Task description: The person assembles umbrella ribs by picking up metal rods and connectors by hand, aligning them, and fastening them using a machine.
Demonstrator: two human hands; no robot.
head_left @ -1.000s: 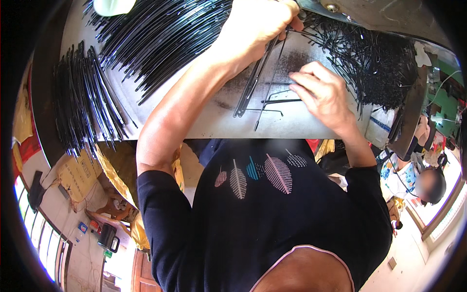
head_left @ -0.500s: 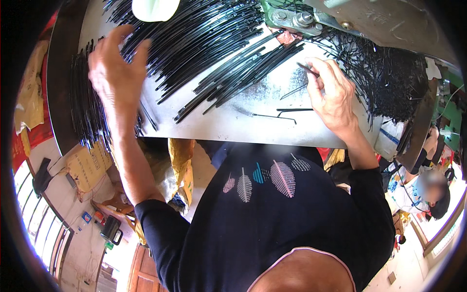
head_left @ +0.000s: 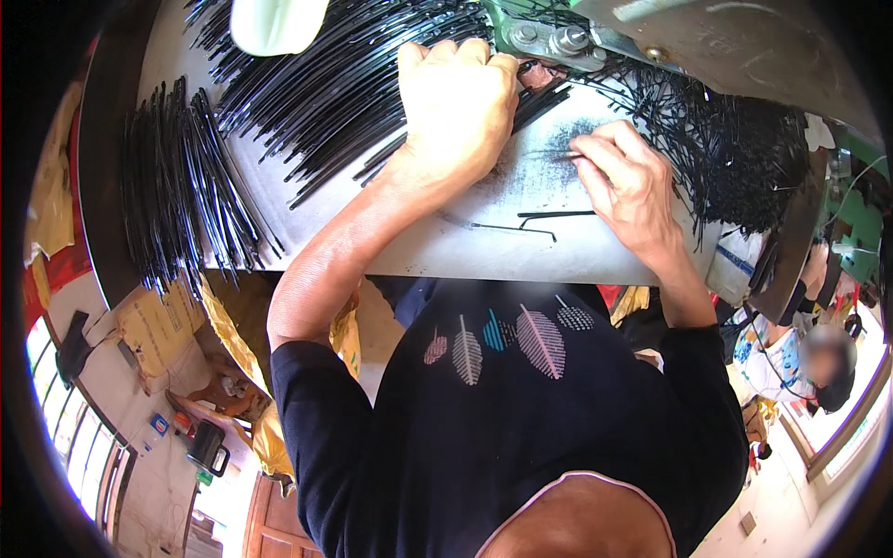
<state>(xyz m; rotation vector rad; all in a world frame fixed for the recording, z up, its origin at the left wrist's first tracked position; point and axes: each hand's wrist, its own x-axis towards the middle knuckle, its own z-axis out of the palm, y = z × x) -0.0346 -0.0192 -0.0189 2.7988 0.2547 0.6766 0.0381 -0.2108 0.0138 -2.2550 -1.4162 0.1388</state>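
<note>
My left hand [head_left: 460, 112] is closed around a bunch of thin black rods [head_left: 549, 93] near the green metal machine part [head_left: 544, 37] at the top of the grey metal worktable [head_left: 446, 246]. My right hand [head_left: 628, 181] rests on the table to the right, its fingertips pinching a single thin black rod [head_left: 549, 154]. A large loose heap of black rods [head_left: 335, 84] spreads to the left of my left hand. Two bent rods [head_left: 530, 221] lie on the bare metal below my hands.
A separate bundle of black rods [head_left: 181, 191] lies at the table's left end. A tangled mass of black wires [head_left: 735, 149] sits to the right. A pale green object [head_left: 277, 23] is at the top. Another person [head_left: 800, 358] sits at the far right.
My left hand has moved from the left bundle back to the middle and closed on rods by the machine. My right hand shifted slightly down and left, pinching a rod.
</note>
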